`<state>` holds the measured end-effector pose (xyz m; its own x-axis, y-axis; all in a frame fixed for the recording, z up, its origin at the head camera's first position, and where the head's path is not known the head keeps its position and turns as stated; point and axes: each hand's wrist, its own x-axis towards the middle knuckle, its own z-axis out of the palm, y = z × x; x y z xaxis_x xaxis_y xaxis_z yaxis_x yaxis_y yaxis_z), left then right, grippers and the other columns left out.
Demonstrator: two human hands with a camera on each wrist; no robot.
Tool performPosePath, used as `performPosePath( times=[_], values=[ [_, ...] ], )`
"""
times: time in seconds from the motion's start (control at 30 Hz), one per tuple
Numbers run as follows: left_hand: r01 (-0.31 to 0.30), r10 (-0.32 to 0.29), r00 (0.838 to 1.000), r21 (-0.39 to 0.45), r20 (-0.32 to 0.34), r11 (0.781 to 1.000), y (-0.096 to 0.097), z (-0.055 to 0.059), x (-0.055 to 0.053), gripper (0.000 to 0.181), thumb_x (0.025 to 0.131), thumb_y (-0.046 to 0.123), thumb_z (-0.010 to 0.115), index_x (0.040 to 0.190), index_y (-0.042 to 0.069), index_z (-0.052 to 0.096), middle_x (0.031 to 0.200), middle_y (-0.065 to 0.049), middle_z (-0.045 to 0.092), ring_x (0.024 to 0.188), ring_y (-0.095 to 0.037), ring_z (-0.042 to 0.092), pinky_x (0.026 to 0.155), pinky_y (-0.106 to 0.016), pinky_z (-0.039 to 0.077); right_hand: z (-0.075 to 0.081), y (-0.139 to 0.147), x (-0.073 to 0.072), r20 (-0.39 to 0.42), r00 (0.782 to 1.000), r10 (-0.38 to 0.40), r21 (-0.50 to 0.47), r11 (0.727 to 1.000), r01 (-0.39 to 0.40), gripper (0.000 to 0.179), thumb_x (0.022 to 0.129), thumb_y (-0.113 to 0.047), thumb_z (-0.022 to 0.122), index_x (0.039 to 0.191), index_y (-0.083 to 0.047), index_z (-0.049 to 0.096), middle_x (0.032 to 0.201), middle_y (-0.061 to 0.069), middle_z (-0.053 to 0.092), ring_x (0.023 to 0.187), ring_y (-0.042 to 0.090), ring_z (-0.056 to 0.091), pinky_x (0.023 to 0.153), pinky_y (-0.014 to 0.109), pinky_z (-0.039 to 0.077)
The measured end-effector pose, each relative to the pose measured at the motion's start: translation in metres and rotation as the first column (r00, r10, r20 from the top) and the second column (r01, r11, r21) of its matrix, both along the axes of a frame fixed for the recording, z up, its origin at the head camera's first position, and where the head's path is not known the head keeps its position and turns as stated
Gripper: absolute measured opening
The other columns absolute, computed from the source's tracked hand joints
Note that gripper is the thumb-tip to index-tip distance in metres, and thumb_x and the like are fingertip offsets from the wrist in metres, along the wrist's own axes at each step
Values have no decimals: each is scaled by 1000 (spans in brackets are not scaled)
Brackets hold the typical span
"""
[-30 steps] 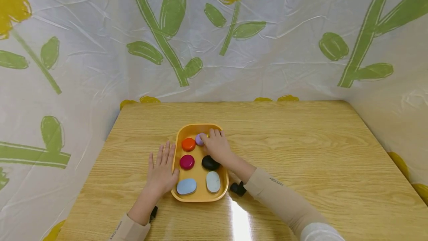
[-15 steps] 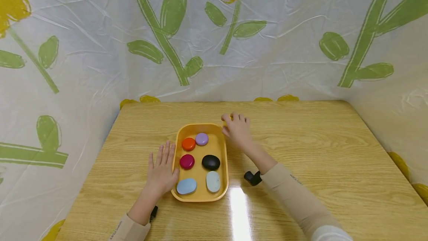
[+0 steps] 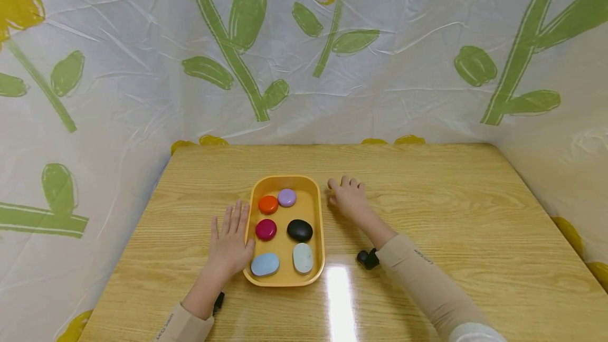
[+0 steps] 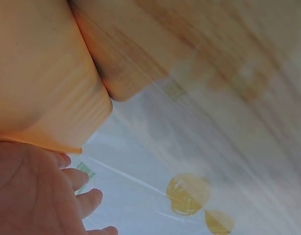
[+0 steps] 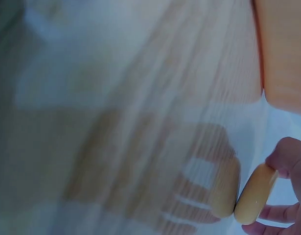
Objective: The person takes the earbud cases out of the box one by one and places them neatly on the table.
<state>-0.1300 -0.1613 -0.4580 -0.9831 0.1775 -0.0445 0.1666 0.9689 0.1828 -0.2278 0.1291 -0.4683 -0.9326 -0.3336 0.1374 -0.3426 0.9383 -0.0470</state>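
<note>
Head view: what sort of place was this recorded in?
Probably a makeshift recording booth: wrinkled white flower-print sheeting hangs behind and on both sides of a rectangular wood-grain table, and a small black device, perhaps a camera, shows beside the beige right sleeve.

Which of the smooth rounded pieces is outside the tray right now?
The yellowish piece, held by the right hand beside the tray. The other six, orange, lilac, magenta, black, light blue and pale grey, all lie inside it.
</note>
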Motion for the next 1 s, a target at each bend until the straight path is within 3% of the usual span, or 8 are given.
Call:
performPosePath(
  times=[0.27, 0.53, 0.67, 0.8, 1.0],
  values=[
    [-3, 3, 1000, 7, 11, 1000, 0, 0, 0, 72, 90, 29, 44, 148, 8, 7, 154, -11, 2, 139, -33, 4, 108, -56, -1, -5, -1, 0, 12, 1000, -6, 62, 998, 5, 27, 89, -28, 58, 109, -13, 50, 93, 18, 50, 83, 36, 48, 66, 46, 41],
    [-5, 5, 1000, 12, 14, 1000, 0, 0, -1, 72, 90, 30, 44, 148, 9, 6, 154, -10, 0, 139, -33, 4, 108, -56, -2, -1, -3, -1, 81, 996, -27, 4, 1000, 26, 29, 90, -27, 56, 116, -16, 50, 105, 20, 49, 95, 39, 47, 73, 51, 41],
    [-2, 2, 1000, 6, 9, 1000, 0, 1, -1, 72, 90, 30, 44, 148, 9, 6, 154, -10, 1, 139, -33, 4, 108, -56, -1, 12, -9, -4, 54, 999, -7, -93, 996, 12, 33, 90, -26, 55, 121, -18, 50, 115, 18, 49, 103, 38, 48, 79, 51, 40],
    [-2, 2, 1000, 19, 1, 1000, 0, 2, 0, 71, 90, 28, 45, 148, 8, 8, 154, -11, 2, 139, -33, 5, 108, -57, -1, 35, -26, -6, 2, 999, 51, -167, 985, -50, 37, 91, -24, 52, 127, -17, 48, 124, 15, 49, 113, 36, 46, 90, 52, 38],
    [-2, 2, 1000, 25, -5, 1000, 0, 3, 0, 71, 90, 28, 45, 148, 8, 10, 153, -11, 4, 139, -33, 6, 108, -57, 0, 52, -55, -7, -1, 979, 202, -76, 976, -202, 43, 90, -28, 53, 131, -18, 45, 128, 11, 47, 118, 32, 44, 97, 48, 37]
  ],
)
